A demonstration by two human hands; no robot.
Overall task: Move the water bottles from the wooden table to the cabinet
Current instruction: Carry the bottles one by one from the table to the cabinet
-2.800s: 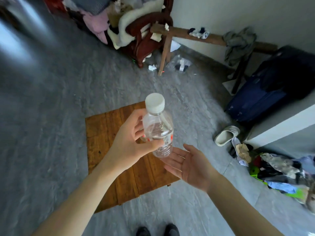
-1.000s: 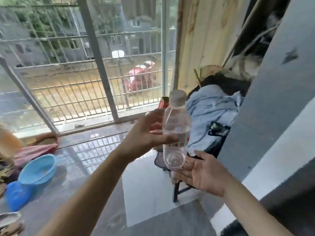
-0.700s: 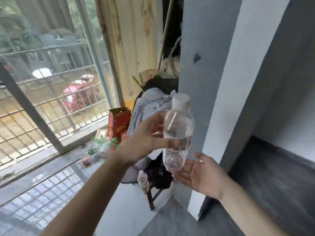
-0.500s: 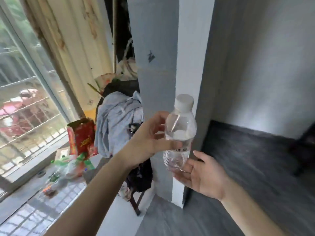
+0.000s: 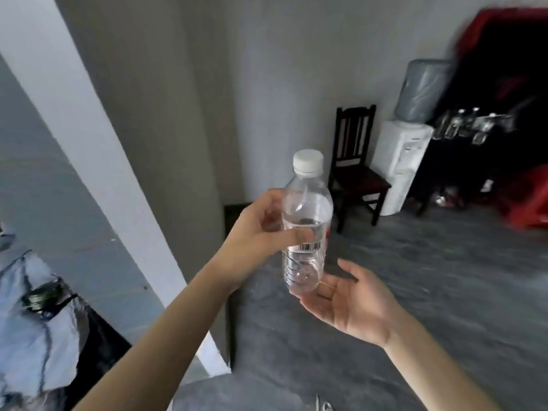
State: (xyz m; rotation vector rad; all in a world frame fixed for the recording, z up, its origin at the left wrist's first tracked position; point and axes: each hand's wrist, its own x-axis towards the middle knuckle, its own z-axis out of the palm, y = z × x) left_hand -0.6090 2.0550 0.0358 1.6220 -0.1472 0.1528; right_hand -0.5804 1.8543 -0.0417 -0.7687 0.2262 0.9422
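A clear plastic water bottle (image 5: 307, 221) with a white cap stands upright in mid-air at the centre of the view. My left hand (image 5: 258, 241) grips its middle, thumb across the barcode label. Just under the bottle's base my right hand (image 5: 353, 301) lies palm up with fingers apart, at or very near the bottom. A dark cabinet (image 5: 486, 161) stands blurred at the far right, with several clear bottles (image 5: 462, 129) on its top. The wooden table is out of view.
A grey and white pillar (image 5: 98, 161) fills the left. A dark wooden chair (image 5: 355, 170) and a white water dispenser (image 5: 400, 161) stand against the far wall, left of the cabinet. Grey floor (image 5: 430, 286) stretches toward them. Clothes (image 5: 32, 327) hang at the lower left.
The view has swung right from the window and pillar to the room with the chair, dispenser and cabinet. Both hands keep the same hold around the bottle.
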